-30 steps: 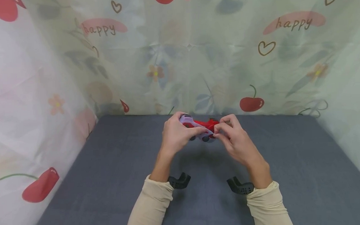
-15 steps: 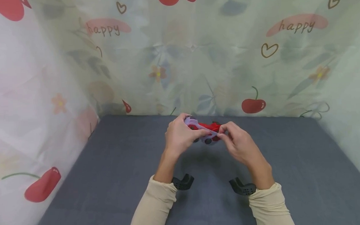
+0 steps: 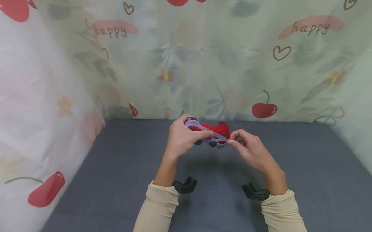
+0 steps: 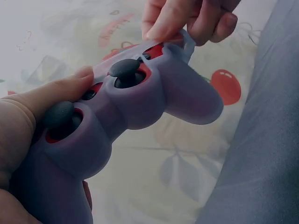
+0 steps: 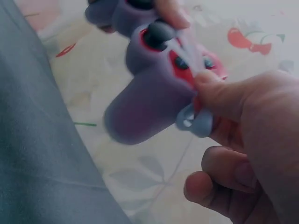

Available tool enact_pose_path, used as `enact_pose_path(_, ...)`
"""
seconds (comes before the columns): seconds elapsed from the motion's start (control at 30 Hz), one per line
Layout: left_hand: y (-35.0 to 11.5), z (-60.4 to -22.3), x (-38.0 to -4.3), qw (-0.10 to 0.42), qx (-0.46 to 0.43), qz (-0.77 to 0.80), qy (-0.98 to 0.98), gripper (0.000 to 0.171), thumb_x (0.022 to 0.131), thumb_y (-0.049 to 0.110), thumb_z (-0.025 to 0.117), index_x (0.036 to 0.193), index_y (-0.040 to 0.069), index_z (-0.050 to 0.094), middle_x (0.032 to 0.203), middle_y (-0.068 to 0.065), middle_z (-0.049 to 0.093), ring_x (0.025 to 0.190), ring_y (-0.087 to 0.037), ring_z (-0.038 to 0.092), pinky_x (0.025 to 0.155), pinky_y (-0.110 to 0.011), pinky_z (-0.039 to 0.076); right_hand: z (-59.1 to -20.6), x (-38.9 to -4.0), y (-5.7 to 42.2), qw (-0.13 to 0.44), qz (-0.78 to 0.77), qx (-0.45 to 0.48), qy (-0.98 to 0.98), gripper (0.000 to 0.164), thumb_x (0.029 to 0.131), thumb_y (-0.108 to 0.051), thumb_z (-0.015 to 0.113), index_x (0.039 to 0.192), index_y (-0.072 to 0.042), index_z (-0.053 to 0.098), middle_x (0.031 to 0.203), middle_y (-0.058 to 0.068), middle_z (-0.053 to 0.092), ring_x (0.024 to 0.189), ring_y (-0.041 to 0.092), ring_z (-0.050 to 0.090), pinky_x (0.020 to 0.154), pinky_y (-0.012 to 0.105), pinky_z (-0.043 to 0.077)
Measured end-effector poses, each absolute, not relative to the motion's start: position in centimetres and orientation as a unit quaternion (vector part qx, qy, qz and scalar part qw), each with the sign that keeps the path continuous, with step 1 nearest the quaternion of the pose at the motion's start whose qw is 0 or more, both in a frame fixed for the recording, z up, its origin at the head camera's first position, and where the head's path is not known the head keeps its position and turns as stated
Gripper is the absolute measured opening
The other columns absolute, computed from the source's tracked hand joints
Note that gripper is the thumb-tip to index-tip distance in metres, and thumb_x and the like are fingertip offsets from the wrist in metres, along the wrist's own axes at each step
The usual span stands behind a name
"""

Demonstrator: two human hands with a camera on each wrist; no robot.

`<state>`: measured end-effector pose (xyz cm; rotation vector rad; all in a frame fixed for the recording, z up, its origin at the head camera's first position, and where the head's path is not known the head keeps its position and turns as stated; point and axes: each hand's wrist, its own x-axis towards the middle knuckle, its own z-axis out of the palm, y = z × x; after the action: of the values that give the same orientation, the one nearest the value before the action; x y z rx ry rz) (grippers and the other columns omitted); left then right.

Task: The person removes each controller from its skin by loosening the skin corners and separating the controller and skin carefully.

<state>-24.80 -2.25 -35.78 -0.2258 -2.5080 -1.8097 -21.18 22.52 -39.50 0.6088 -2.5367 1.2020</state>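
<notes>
A red game controller (image 3: pixel 224 129) is held up above the table, partly covered by a pale purple silicone sleeve (image 4: pixel 140 109). My left hand (image 3: pixel 182 136) grips its left end, the thumb lying along the front near the black thumbsticks (image 4: pixel 125 68). At the other end, my right hand (image 3: pixel 251 148) pinches the sleeve's edge between thumb and forefinger. In the right wrist view a loose flap of the sleeve (image 5: pixel 198 122) sticks out by the pinching fingers, while red shell and buttons (image 5: pixel 208 62) show beyond the stretched edge. The controller's back is hidden.
A dark grey cloth covers the table (image 3: pixel 129 165) below. Printed curtains (image 3: pixel 184 61) hang behind and at both sides. Black camera mounts (image 3: pixel 185 185) sit at both wrists.
My right hand has shifted right with the sleeve's edge pinched, and more of the red controller's right end shows. The left hand keeps its grip, with small shifts of the controller.
</notes>
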Motion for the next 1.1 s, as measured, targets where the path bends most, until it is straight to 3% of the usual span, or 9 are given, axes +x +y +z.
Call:
enact_pose_path(0.23,-2.5,-35.9,-25.1,0.01,-0.071,-0.579,-0.812,0.059,0.069,0.046,0.093,0.111,0.017,0.061,0.095,-0.003,0.069,0.08,-0.022,0.068,0.066,-0.032,0.058,-38.5,-20.8,22.2,0.15,0.41,0.212,-0.874,0.018,0.09,-0.009,0.077,0.101,-0.012,0.064,0.063,-0.002,0.046,0.049,0.01,0.038,0.049,0.026,0.038)
enact_pose_path(0.57,-2.2,-36.3,-25.0,-0.041,-0.065,-0.585,-0.807,0.056,0.07,0.052,0.09,0.102,0.016,0.061,0.089,-0.006,0.068,0.073,-0.022,0.065,0.064,-0.032,0.056,-38.3,-20.5,21.4,0.256,0.478,0.24,-0.805,0.023,0.08,0.005,0.082,0.093,-0.011,0.072,0.066,0.002,0.053,0.049,0.007,0.035,0.046,0.022,0.031)
enact_pose_path(0.73,-2.2,-36.5,-25.0,-0.044,-0.064,-0.593,-0.802,0.056,0.07,0.052,0.09,0.101,0.015,0.061,0.089,-0.007,0.069,0.073,-0.022,0.067,0.064,-0.032,0.056,-38.5,-20.5,21.0,0.265,0.522,0.228,-0.779,0.02,0.083,0.008,0.078,0.096,-0.004,0.071,0.076,0.006,0.066,0.049,0.009,0.036,0.047,0.024,0.034)
enact_pose_path(0.93,-2.2,-36.5,-25.0,-0.049,-0.067,-0.612,-0.787,0.057,0.07,0.051,0.091,0.102,0.014,0.06,0.089,-0.007,0.068,0.074,-0.022,0.067,0.065,-0.033,0.058,-38.0,-20.2,21.4,0.22,0.582,0.176,-0.763,0.012,0.092,-0.002,0.072,0.104,-0.001,0.069,0.097,-0.012,0.076,0.057,0.012,0.054,0.052,0.021,0.05)
enact_pose_path(1.1,-2.4,-36.5,-25.1,-0.039,-0.064,-0.613,-0.787,0.056,0.071,0.049,0.091,0.102,0.013,0.06,0.088,-0.007,0.068,0.074,-0.022,0.067,0.065,-0.032,0.057,-37.2,-20.0,21.9,0.219,0.612,0.134,-0.748,0.017,0.095,-0.007,0.07,0.108,0.004,0.066,0.1,-0.013,0.078,0.055,0.013,0.055,0.054,0.021,0.052)
